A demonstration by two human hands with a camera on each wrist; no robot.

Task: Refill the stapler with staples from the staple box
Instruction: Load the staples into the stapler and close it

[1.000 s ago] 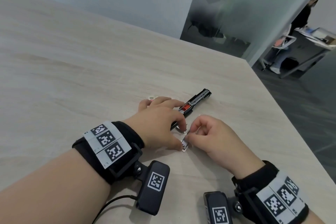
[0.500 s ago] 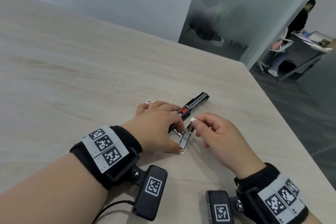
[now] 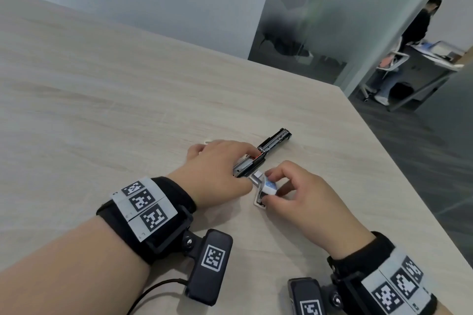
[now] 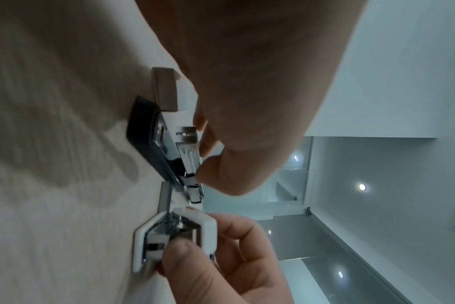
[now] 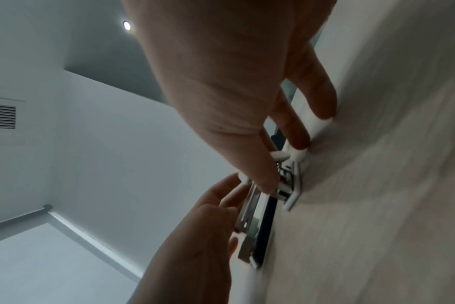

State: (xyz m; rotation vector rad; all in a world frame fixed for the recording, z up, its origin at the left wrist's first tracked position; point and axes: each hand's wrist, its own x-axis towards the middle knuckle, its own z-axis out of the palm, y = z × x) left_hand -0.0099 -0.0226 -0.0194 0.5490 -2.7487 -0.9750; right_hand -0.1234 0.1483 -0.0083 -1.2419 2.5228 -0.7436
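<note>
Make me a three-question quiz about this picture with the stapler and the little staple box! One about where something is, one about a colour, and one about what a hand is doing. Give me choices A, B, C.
1. Where does the stapler lie?
A. On the wooden table
B. On the floor
C. On a chair

2. What colour is the small part showing inside the stapler, next to the left hand?
A. Green
B. Red
C. Yellow

3. What is the right hand doing?
A. Lying flat on the table
B. Waving in the air
C. Pinching the white staple box

Answers:
1. A: the head view shows the stapler opened out flat on the pale wood tabletop.
2. B: a red bit sits in the stapler's channel by the left fingertips.
3. C: the left wrist view shows thumb and fingers curled round the opened box.
</note>
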